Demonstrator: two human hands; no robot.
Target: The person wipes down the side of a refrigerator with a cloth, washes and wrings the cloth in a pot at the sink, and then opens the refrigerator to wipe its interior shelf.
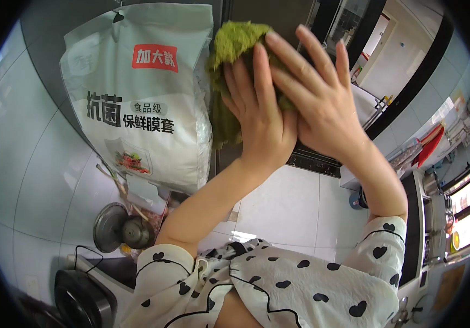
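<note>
fingers of the left hand lie straight and close-set over a crumpled, plush, olive-green cloth; whether they pinch any of it cannot be told, as the palm side is hidden. those of the right hand fan wide, the inner ones laid over the cloth's right side, the outer two clear of it. the cloth sits beyond the palms and mostly to their left, its long axis running roughly up and down the view, from a bunched top past the left fingertips to a loose lower end beside the left wrist. that makes the left hand nearer its middle. just left of it is a large, pale, printed plastic bag.
</note>
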